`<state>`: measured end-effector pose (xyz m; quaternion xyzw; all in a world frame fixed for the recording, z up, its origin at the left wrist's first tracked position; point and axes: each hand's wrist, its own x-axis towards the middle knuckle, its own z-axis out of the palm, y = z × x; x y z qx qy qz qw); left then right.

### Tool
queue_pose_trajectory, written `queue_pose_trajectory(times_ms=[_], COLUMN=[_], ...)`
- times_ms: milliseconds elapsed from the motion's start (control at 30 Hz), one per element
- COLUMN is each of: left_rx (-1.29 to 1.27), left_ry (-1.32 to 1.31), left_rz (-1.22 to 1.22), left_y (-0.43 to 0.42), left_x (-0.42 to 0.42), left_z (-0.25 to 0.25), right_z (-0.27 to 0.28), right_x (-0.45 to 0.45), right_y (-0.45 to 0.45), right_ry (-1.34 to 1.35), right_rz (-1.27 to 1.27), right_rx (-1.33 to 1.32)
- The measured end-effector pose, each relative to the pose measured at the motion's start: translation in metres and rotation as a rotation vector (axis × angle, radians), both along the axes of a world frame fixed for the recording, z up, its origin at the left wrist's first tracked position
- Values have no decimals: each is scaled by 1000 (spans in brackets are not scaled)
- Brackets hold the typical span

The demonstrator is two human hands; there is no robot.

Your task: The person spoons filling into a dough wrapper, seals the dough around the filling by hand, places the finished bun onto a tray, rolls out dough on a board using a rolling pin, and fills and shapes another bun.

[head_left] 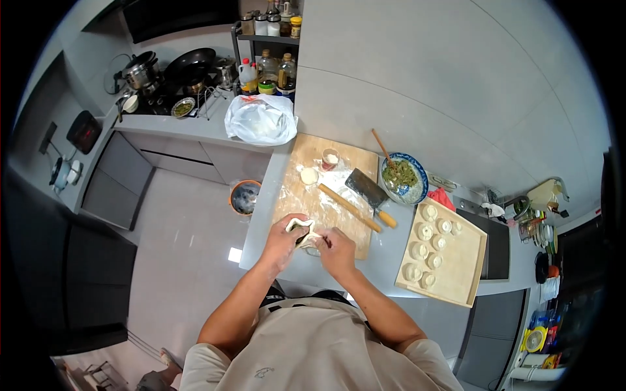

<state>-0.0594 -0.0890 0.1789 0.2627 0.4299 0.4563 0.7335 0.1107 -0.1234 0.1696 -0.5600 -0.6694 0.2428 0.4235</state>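
Head view: above the near end of a floury wooden board (306, 153), a ruffled dough wrapper (312, 230) sits between both hands. The left hand (283, 242) cups its left side, thumb over the opening; the right hand (338, 250) pinches its right rim, fingers close together. Both touch it, so neither is nearer; its long axis is unclear. Right, a tray (460, 277) holds shaped dough pieces (426, 231).

black wok (190, 64) on stove (155, 103) | orange-rimmed bucket (231, 199) on floor (176, 241)
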Motion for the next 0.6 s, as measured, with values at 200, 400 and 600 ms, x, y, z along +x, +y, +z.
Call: queue_pose_trajectory(times_ms=[200,400,600], left_rx=[12,-34,-77], left_ry=[60,93,107], left_rz=[-4,-53,-168], left_y=[-2,-1,3], left_x=[18,35,39], left_z=[0,-3,-14], right_z=[9,-3,-11], right_x=[19,42,57], right_y=[10,13,14], right_ry=[155,-10,-64], right_rz=[28,107,193], right_rx=[-183,-80,146])
